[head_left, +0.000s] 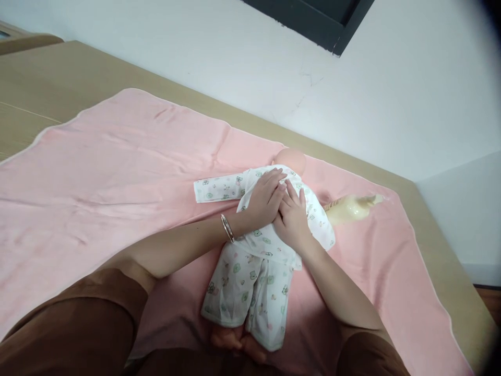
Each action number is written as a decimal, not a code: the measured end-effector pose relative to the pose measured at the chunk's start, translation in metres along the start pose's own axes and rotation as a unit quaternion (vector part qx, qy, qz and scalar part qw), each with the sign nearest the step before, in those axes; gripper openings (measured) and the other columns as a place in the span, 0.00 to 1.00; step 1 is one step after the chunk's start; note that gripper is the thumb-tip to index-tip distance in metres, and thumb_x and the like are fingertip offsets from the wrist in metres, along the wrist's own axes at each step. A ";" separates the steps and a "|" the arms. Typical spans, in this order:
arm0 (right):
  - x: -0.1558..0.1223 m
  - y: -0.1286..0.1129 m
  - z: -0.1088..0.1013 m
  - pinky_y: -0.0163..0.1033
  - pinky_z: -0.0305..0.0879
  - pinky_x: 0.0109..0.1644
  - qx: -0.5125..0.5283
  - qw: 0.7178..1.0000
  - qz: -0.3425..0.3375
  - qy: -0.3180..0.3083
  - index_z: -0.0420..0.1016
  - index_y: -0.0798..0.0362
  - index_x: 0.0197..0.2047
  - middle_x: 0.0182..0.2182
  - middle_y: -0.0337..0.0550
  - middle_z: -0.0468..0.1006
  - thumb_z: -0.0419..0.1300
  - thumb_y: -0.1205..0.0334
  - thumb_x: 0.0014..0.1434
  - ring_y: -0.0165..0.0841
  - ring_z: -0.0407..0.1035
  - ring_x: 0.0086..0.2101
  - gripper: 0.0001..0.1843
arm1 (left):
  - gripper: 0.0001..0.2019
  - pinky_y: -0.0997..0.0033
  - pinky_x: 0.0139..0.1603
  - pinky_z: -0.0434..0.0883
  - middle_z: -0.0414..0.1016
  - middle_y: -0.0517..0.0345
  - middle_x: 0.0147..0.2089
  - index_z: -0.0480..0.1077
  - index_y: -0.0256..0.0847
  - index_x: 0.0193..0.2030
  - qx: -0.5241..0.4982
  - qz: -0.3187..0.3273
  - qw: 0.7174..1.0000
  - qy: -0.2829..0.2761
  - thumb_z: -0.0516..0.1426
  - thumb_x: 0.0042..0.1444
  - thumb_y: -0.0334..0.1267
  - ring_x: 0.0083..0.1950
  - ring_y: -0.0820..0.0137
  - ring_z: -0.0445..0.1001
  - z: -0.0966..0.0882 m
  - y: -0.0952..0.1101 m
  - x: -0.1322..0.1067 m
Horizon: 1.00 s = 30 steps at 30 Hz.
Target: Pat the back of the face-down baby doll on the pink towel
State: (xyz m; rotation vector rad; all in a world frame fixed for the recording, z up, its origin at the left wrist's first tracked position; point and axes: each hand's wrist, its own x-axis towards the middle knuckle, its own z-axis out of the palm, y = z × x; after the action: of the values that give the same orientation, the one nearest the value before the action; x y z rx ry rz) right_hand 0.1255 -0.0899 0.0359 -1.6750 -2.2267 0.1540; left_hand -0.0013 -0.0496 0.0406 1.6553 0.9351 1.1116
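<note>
A baby doll [289,158] lies on a pink blanket, dressed in a white printed top [256,241] and matching trousers [230,282]. Flat on the upper part of the top rests my left hand [266,199], fingers stretched out. My right hand [293,216] lies beside it on the cloth, its fingers spread and the two hands touching. One sleeve [219,188] of the top reaches out to the left. Bare doll feet [227,337] stick out below the trouser legs. Whether the doll lies face up or face down is hidden.
The pink blanket [117,151] covers much of a wooden table [50,68]. A pale yellow bottle-like object [352,207] lies on the blanket to the right of the doll. Behind the table stands a white wall [235,68] with a dark frame [313,21].
</note>
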 end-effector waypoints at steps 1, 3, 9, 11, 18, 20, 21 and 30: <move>0.001 0.001 -0.001 0.69 0.30 0.74 0.004 1.000 -0.008 0.001 0.64 0.45 0.69 0.68 0.41 0.65 0.48 0.64 0.65 0.47 0.41 0.73 0.30 | 0.21 0.55 0.79 0.45 0.58 0.53 0.74 0.65 0.43 0.64 -0.005 -0.001 1.000 0.001 0.44 0.70 0.42 0.77 0.63 0.50 0.000 -0.001 0.000; 0.004 0.006 -0.003 0.66 0.35 0.75 0.021 1.000 -0.001 0.015 0.65 0.46 0.68 0.68 0.41 0.65 0.47 0.62 0.66 0.46 0.45 0.72 0.28 | 0.20 0.56 0.78 0.48 0.61 0.53 0.72 0.68 0.44 0.62 -0.008 0.015 1.000 0.021 0.46 0.70 0.45 0.76 0.61 0.53 0.002 -0.004 0.001; 0.014 0.026 -0.004 0.61 0.45 0.74 0.083 0.994 0.031 0.058 0.64 0.51 0.69 0.72 0.48 0.58 0.45 0.53 0.69 0.43 0.46 0.72 0.28 | 0.24 0.51 0.75 0.58 0.68 0.45 0.67 0.67 0.41 0.60 0.109 0.147 0.981 0.066 0.39 0.72 0.49 0.72 0.61 0.62 0.008 -0.024 0.007; 0.015 0.030 -0.002 0.60 0.46 0.74 0.084 0.992 0.052 0.078 0.63 0.52 0.69 0.72 0.50 0.57 0.45 0.51 0.70 0.43 0.47 0.72 0.29 | 0.23 0.51 0.74 0.61 0.68 0.45 0.66 0.66 0.41 0.61 0.144 0.160 0.974 0.064 0.38 0.73 0.47 0.72 0.62 0.62 0.008 -0.028 0.009; 0.013 0.029 -0.002 0.67 0.40 0.72 -0.045 0.987 0.120 0.096 0.62 0.59 0.69 0.66 0.61 0.67 0.46 0.52 0.70 0.50 0.58 0.68 0.30 | 0.25 0.47 0.76 0.55 0.64 0.35 0.69 0.61 0.28 0.66 0.290 0.108 0.950 0.037 0.50 0.67 0.43 0.75 0.53 0.56 0.007 -0.035 0.017; 0.011 0.027 -0.002 0.69 0.38 0.72 -0.096 0.982 0.123 0.104 0.64 0.61 0.67 0.63 0.63 0.71 0.45 0.51 0.70 0.52 0.62 0.65 0.30 | 0.28 0.47 0.76 0.53 0.61 0.32 0.71 0.58 0.24 0.67 0.316 0.094 0.944 0.015 0.51 0.67 0.43 0.76 0.51 0.54 0.006 -0.036 0.018; 0.011 0.027 -0.002 0.70 0.37 0.71 -0.111 0.981 0.122 0.106 0.64 0.61 0.67 0.62 0.64 0.71 0.45 0.51 0.70 0.52 0.63 0.64 0.30 | 0.29 0.47 0.76 0.52 0.59 0.32 0.72 0.57 0.24 0.68 0.324 0.086 0.942 0.007 0.51 0.67 0.44 0.76 0.51 0.52 0.006 -0.036 0.018; 0.018 0.043 0.000 0.63 0.50 0.71 -0.045 0.992 0.097 0.065 0.60 0.62 0.69 0.67 0.61 0.65 0.47 0.54 0.68 0.51 0.57 0.67 0.32 | 0.28 0.43 0.75 0.52 0.61 0.35 0.70 0.61 0.29 0.67 0.344 0.096 0.934 0.001 0.51 0.66 0.48 0.74 0.49 0.55 0.002 -0.040 0.021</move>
State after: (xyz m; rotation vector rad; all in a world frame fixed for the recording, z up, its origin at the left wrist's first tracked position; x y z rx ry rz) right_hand 0.1606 -0.0600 0.0272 -1.8923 -2.0023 -0.0091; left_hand 0.0033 -0.0189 0.0081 2.3503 1.2787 0.9599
